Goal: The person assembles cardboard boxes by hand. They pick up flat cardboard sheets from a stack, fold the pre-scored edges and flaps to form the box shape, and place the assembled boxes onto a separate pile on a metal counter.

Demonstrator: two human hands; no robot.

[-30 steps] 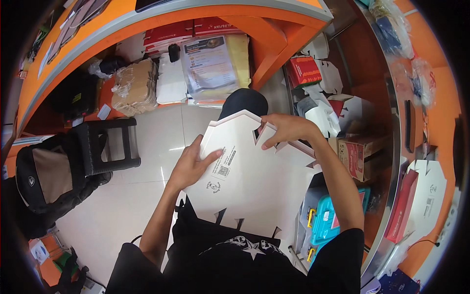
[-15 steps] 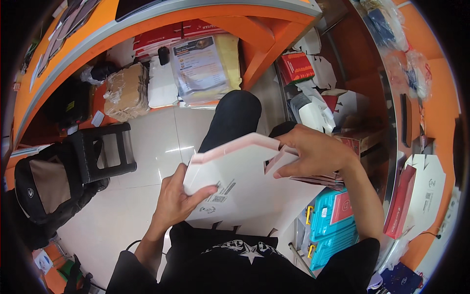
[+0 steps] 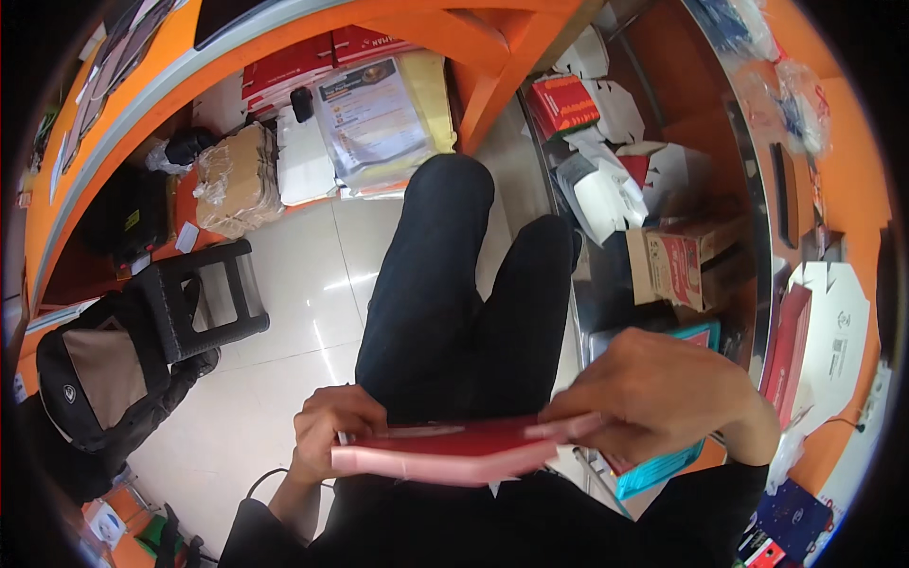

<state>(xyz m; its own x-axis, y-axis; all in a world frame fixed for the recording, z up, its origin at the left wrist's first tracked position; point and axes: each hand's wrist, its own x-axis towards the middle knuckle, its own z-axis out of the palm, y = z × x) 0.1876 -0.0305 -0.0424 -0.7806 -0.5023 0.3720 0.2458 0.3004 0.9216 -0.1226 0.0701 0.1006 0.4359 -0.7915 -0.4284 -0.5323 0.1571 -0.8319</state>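
Note:
Across my lap I hold a red-and-white cardboard box piece (image 3: 454, 447), seen nearly edge-on, its red face and pale pink rim blurred by motion. My left hand (image 3: 331, 426) is closed on its left end, the fingers curled over the upper edge. At the other end my right hand (image 3: 653, 393) grips a pale flap, its fingers smeared and partly hidden. A teal plastic case (image 3: 663, 469) lies beneath and beside my right hand.
To the right, a shelf holds a brown carton (image 3: 668, 265), a red box (image 3: 565, 104) and a flat white cardboard piece (image 3: 838, 331). A black stool (image 3: 213, 298) and a backpack (image 3: 99, 374) are at left. An orange desk (image 3: 511, 57) spans the far side.
The cardboard piece has come down toward my body and tipped from its white face to edge-on, with red now showing. Both hands moved down with it; my knees are uncovered.

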